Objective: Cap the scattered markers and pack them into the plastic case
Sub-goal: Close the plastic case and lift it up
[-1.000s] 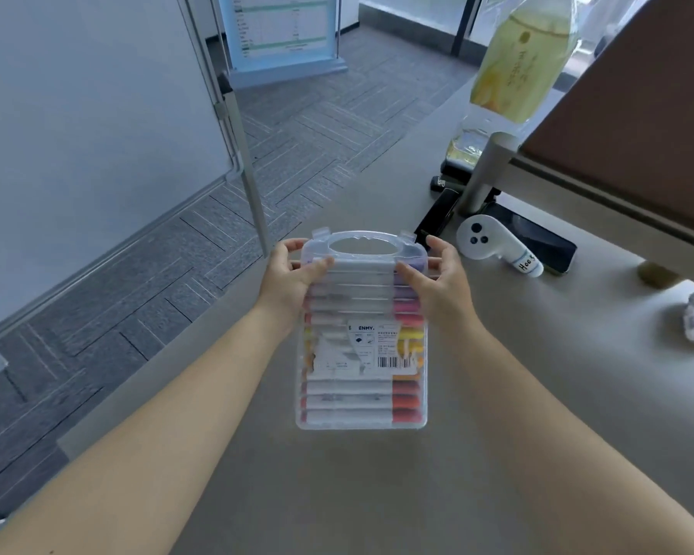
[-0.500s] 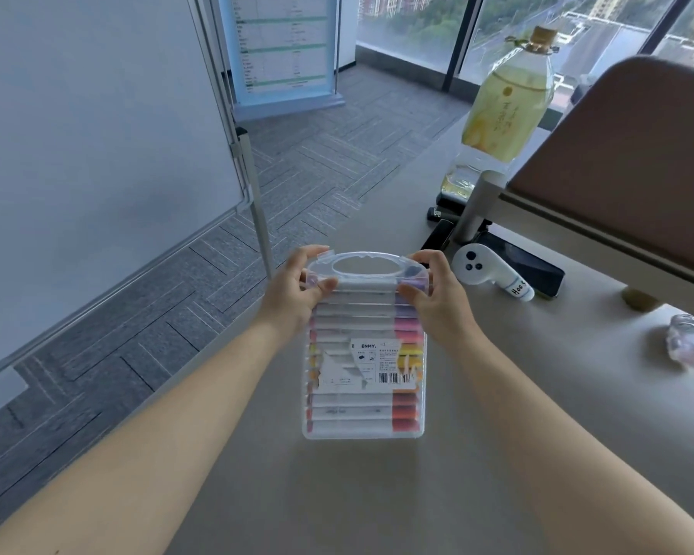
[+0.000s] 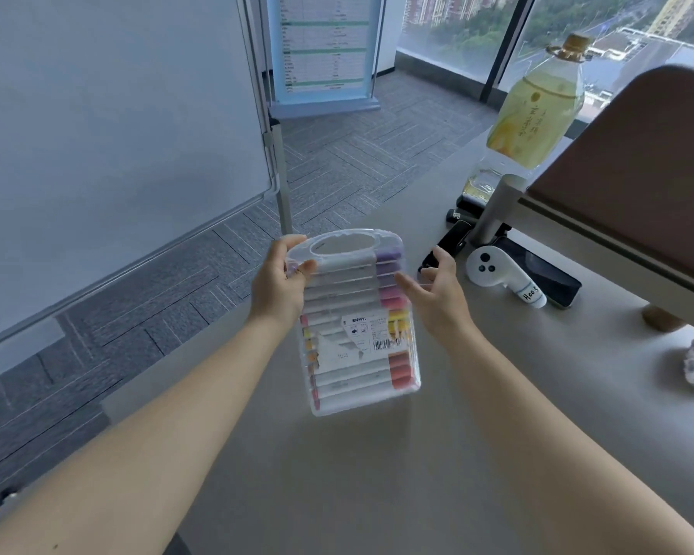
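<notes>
Right hand (image 3: 437, 292) has let go, fingers spread beside the plastic case (image 3: 357, 322) at frame centre; left hand (image 3: 281, 280) alone pinches its handle corner, capped markers (image 3: 353, 286) packed inside, so packing looks finished

Left hand (image 3: 279, 284) grips the marker-filled plastic case (image 3: 357, 326); right hand (image 3: 437, 292) hovers beside.
</notes>
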`<state>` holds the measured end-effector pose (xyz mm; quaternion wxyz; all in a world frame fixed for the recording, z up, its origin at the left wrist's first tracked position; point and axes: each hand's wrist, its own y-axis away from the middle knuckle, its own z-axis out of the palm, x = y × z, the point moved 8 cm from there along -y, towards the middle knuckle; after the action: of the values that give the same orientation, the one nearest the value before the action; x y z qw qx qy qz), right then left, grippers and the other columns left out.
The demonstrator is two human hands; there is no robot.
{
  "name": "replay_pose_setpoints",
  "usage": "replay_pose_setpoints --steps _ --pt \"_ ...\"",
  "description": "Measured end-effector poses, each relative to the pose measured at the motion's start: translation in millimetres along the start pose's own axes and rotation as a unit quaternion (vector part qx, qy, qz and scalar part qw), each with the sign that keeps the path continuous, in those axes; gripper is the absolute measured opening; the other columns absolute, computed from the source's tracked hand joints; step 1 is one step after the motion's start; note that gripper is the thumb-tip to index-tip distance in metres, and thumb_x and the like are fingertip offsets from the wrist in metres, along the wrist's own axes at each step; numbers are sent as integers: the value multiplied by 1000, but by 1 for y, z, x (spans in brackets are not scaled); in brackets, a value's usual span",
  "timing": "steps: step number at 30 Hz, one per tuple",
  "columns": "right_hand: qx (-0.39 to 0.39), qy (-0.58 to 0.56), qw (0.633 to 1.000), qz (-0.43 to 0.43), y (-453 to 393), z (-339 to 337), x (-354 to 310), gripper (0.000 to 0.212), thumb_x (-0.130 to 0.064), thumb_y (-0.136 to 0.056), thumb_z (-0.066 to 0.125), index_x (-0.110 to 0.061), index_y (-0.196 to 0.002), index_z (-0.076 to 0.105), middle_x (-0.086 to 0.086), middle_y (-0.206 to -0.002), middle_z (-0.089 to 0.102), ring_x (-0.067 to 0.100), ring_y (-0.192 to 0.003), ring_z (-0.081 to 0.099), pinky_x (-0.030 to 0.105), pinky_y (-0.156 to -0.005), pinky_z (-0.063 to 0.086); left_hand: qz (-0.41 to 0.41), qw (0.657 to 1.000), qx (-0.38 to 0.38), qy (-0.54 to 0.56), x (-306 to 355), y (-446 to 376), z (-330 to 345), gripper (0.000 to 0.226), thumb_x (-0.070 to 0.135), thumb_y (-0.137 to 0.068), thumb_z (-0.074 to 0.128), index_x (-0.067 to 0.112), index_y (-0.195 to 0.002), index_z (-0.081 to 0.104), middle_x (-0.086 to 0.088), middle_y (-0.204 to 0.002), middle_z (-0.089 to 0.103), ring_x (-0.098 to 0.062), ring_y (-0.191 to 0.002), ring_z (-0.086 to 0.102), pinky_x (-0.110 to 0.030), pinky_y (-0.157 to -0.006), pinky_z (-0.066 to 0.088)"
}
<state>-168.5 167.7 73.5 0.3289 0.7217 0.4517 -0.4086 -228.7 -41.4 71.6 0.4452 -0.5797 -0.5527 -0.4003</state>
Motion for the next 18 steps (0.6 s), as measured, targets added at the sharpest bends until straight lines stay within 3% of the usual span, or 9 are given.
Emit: replay_pose_setpoints --steps 3,5,7,9,11,12,13,15,18 --pt "9 13 999 42 14 -2 12 85 -34 -79 68 -9 -144 18 13 -143 34 25 -132 34 39 -111 29 -51 989 121 67 -8 14 -35 35 8 -89 54 12 -123 48 -6 -103 56 -20 -90 50 -42 -92 45" --pt "-12 -12 997 76 28 7 17 87 -33 -77 71 -6 -142 20 12 -143 34 24 -130 36 35 -108 32 -81 971 188 127 -10 29 -57 36 8 -90 52 12 -126 46 -14 -120 55 -20 -94 50 -43 -93 45" --pt "-69 -64 989 111 46 27 13 72 -30 -79 69 -4 -134 30 9 -124 50 18 -105 52 29 -85 44 -103 944 248 192 -9 47 -76 36 8 -92 49 11 -128 43 -14 -122 52 -19 -94 50 -42 -85 49" --pt "-137 -120 975 125 65 51 -2 47 -26 -83 66 -2 -116 43 8 -94 59 9 -68 59 20 -55 45 -114 916 290 252 -8 66 -97 34 10 -93 47 13 -127 42 -7 -112 53 -19 -89 51 -41 -75 50" --pt "-164 -133 973 96 78 69 -23 16 -16 -87 60 -6 -86 48 6 -68 56 0 -34 50 10 -35 34 -128 897 304 295 -9 84 -119 27 14 -94 47 22 -120 43 -1 -105 51 -23 -90 55 -44 -73 50" --pt "-167 -132 974 73 83 76 -34 19 -12 -88 58 -11 -76 43 6 -64 53 -1 -28 46 8 -31 31 -128 892 305 309 -9 92 -132 26 14 -94 46 24 -118 42 1 -103 49 -24 -91 55 -44 -73 51" --pt "-172 -133 975 52 89 84 -46 22 -11 -89 57 -12 -75 40 6 -66 52 -1 -30 47 8 -30 30 -126 890 303 316 -9 100 -146 25 14 -95 46 24 -116 40 2 -101 48 -21 -88 55 -42 -69 52" --pt "-194 -134 971 28 99 106 -63 22 -16 -89 58 -10 -91 37 9 -87 54 9 -52 58 11 -33 42 -122 893 305 308 -12 117 -177 24 10 -93 48 22 -110 36 3 -99 47 -14 -78 53 -36 -63 51" --pt "-242 -113 964 6 117 147 -87 37 -20 -88 59 -14 -112 32 7 -109 47 22 -82 58 28 -45 54 -147 913 315 212 -28 143 -233 38 15 -88 58 15 -119 36 -8 -115 49 -15 -82 53 -29 -72 47"
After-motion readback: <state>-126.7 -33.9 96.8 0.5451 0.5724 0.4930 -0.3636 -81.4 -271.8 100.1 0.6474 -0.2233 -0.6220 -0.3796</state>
